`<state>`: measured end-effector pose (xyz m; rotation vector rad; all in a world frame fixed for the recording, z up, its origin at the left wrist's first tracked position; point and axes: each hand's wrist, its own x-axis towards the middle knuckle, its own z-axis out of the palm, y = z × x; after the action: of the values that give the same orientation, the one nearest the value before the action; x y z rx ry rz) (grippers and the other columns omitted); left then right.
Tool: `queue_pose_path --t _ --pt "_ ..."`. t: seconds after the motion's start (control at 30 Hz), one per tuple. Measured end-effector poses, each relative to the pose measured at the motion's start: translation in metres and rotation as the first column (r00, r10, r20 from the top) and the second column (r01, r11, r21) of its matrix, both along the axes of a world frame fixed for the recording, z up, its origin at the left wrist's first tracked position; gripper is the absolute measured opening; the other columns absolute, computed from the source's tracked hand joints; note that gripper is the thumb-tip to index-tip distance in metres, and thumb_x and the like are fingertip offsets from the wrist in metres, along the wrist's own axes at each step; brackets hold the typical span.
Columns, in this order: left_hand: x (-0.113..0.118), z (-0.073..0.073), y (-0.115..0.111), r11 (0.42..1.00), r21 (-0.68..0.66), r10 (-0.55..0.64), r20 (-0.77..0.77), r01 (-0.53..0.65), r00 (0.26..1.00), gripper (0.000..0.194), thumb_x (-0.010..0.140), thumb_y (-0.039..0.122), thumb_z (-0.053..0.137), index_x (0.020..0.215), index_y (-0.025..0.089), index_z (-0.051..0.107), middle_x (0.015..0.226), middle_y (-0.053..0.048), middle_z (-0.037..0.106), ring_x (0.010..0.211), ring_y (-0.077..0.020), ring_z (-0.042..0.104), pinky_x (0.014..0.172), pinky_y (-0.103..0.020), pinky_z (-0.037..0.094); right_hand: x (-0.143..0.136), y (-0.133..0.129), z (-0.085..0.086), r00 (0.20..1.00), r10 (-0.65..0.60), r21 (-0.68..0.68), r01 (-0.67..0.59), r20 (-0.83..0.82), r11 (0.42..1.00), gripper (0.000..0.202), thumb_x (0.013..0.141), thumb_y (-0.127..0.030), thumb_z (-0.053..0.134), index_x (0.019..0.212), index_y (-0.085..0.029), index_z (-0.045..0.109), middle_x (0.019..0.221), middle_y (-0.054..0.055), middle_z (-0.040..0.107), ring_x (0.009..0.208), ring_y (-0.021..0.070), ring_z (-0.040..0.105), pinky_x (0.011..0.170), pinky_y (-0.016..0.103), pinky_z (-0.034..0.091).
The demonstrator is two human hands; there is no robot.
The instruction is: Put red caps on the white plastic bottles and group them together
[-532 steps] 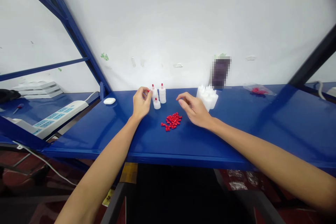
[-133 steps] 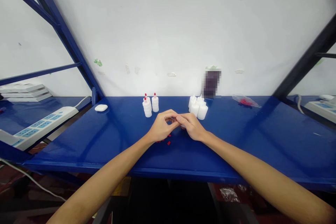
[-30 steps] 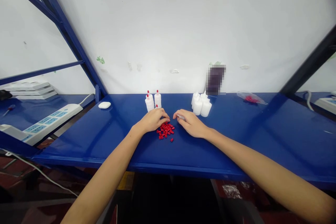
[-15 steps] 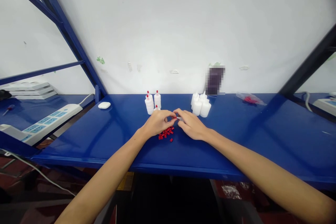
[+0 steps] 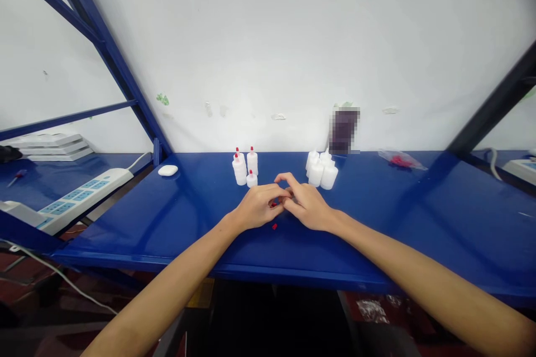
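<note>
Fingertips of my left hand (image 5: 259, 206) and my right hand (image 5: 309, 203) meet over the blue table (image 5: 196, 223). Both hands are closed, and what lies between their fingers is too hidden to make out. My left hand covers most of the pile of small red caps; one loose red cap (image 5: 274, 226) shows in front of it. Beyond my left hand stand several white bottles with red tips (image 5: 240, 172), one of them (image 5: 252, 179) close behind the hand. White bottles without red tips (image 5: 316, 172) stand in a cluster behind my right hand.
A white oval case (image 5: 168, 170) lies at the back left, with a power strip (image 5: 81, 196) farther left. A clear bag with red pieces (image 5: 402, 160) is at the back right. A dark pixelated object (image 5: 344, 129) leans on the wall. Blue posts frame both sides.
Both hands have moved slightly down, toward the table's front edge, and my left hand now covers most of the red pile. The short red-tipped bottle shows more fully.
</note>
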<state>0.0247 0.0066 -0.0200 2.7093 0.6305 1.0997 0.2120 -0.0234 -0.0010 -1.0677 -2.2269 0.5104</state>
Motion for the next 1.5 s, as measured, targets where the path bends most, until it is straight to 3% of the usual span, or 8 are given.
queue_pose_path --t 0.17,0.33,0.47,0.6,0.83,1.03,1.2,1.5 --pt "0.001 0.0 -0.003 0.999 -0.037 0.002 -0.058 -0.004 0.998 0.017 0.093 0.018 0.051 0.102 0.016 0.065 0.077 -0.003 0.068 0.066 -0.0131 0.061 0.064 -0.024 0.047 0.001 0.0 -0.002 0.998 0.03 0.0 -0.03 -0.059 1.0 0.025 0.087 -0.019 0.041 0.111 -0.024 0.042 0.058 -0.008 0.052 0.051 0.0176 0.049 0.059 0.029 0.032" --pt "-0.005 0.004 0.001 0.993 -0.08 0.088 0.023 -0.086 0.996 0.017 0.099 0.025 0.045 0.105 0.018 0.06 0.071 0.001 0.063 0.057 -0.0106 0.054 0.059 -0.022 0.042 0.006 0.004 -0.002 0.994 0.009 0.053 -0.003 -0.106 0.999 0.025 0.096 -0.035 0.044 0.118 -0.023 0.042 0.077 -0.002 0.06 0.064 0.0188 0.055 0.064 0.03 0.039" --pt "-0.022 0.01 0.013 0.929 -0.114 0.369 0.189 -0.352 0.91 0.023 0.101 0.037 0.045 0.106 0.019 0.059 0.067 0.003 0.06 0.056 -0.0104 0.054 0.058 -0.021 0.041 0.021 0.006 0.004 0.979 -0.121 0.191 0.153 -0.167 0.97 0.021 0.095 -0.032 0.045 0.113 -0.023 0.05 0.081 0.002 0.06 0.07 0.0199 0.057 0.07 0.033 0.044" --pt "-0.042 0.014 0.026 0.81 -0.047 0.586 0.098 -0.584 0.805 0.023 0.099 0.038 0.049 0.106 0.02 0.062 0.07 0.001 0.065 0.06 -0.0128 0.058 0.062 -0.023 0.04 0.047 0.009 0.014 0.923 -0.196 0.337 0.31 -0.331 0.889 0.017 0.092 -0.03 0.047 0.106 -0.024 0.055 0.086 0.004 0.061 0.078 0.0222 0.059 0.076 0.037 0.046" --pt "-0.051 0.015 0.031 0.73 0.026 0.681 -0.124 -0.683 0.722 0.033 0.102 0.039 0.041 0.116 0.022 0.067 0.074 -0.003 0.071 0.065 -0.019 0.066 0.062 -0.026 0.039 0.086 0.029 0.023 0.743 -0.312 0.289 0.557 -0.592 0.778 0.023 0.08 -0.018 0.049 0.099 -0.025 0.058 0.089 0.004 0.058 0.083 0.0226 0.056 0.078 0.039 0.045" --pt "-0.05 0.013 0.034 0.732 0.009 0.665 -0.228 -0.682 0.711 0.039 0.103 0.036 0.04 0.134 0.026 0.061 0.073 -0.003 0.073 0.07 -0.0202 0.069 0.068 -0.026 0.044 0.092 0.051 0.016 0.66 -0.288 0.099 0.484 -0.694 0.87 0.021 0.075 -0.019 0.049 0.094 -0.025 0.051 0.084 0.001 0.052 0.079 0.0187 0.056 0.073 0.034 0.047" --pt "-0.049 0.014 0.033 0.716 0.015 0.686 -0.198 -0.698 0.7 0.036 0.099 0.035 0.047 0.13 0.025 0.063 0.087 -0.005 0.077 0.078 -0.022 0.071 0.069 -0.027 0.046 0.095 0.062 0.012 0.58 -0.274 0.002 0.429 -0.767 0.903 0.02 0.07 -0.019 0.05 0.089 -0.025 0.048 0.082 -0.001 0.05 0.078 0.0171 0.056 0.072 0.032 0.047" --pt "-0.046 0.014 0.032 0.706 0.017 0.694 -0.219 -0.708 0.686 0.034 0.096 0.034 0.05 0.125 0.023 0.066 0.089 -0.006 0.077 0.083 -0.0259 0.073 0.072 -0.031 0.05 0.09 0.064 0.005 0.618 -0.264 -0.028 0.364 -0.74 0.931 0.019 0.07 -0.017 0.053 0.088 -0.024 0.05 0.082 -0.002 0.052 0.076 0.0164 0.055 0.077 0.033 0.044"
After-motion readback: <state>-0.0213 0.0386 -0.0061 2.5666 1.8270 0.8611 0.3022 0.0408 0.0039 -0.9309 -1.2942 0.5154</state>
